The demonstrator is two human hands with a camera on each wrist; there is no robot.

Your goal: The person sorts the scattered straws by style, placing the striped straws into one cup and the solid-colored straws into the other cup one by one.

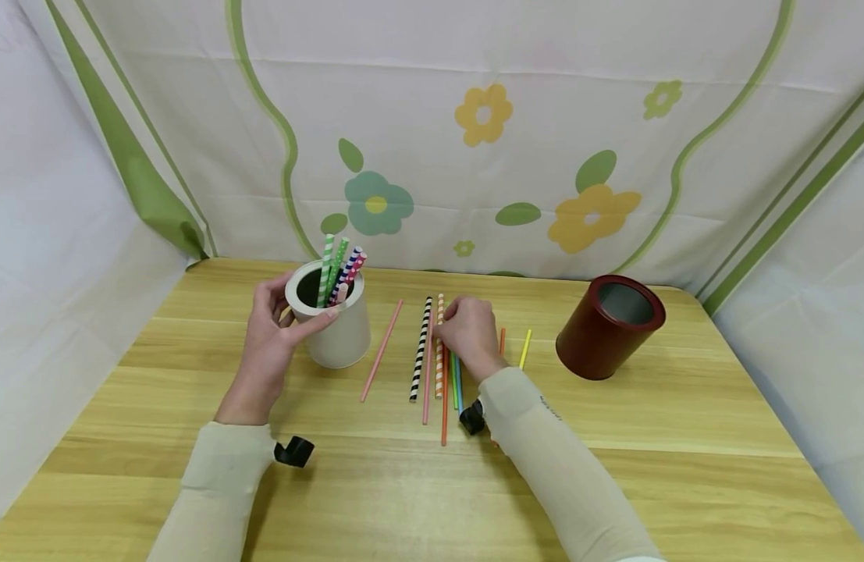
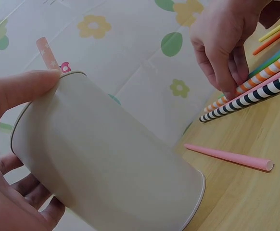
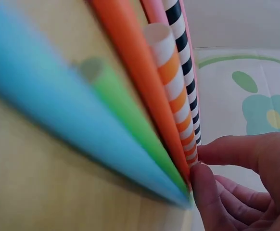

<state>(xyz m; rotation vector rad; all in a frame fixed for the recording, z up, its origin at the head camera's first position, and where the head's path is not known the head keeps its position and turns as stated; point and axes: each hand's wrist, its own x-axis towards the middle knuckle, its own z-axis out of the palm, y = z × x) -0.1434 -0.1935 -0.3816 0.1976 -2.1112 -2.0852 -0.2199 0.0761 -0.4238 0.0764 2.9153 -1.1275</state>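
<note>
My left hand grips a white cylindrical cup, its thumb at the rim and its fingers around the far side. Several patterned straws, green, blue-striped and pink, stand upright in that cup. Thumb and index finger of my right hand pinch an orange-and-white striped straw near its far end. That straw lies among others: a black-and-white striped straw, a pink straw, an orange straw, a green straw and a blue straw.
A dark red cylindrical cup stands at the right of the wooden table. One pink straw lies apart near the white cup. A yellow straw lies right of my right hand. Behind hangs a flowered cloth.
</note>
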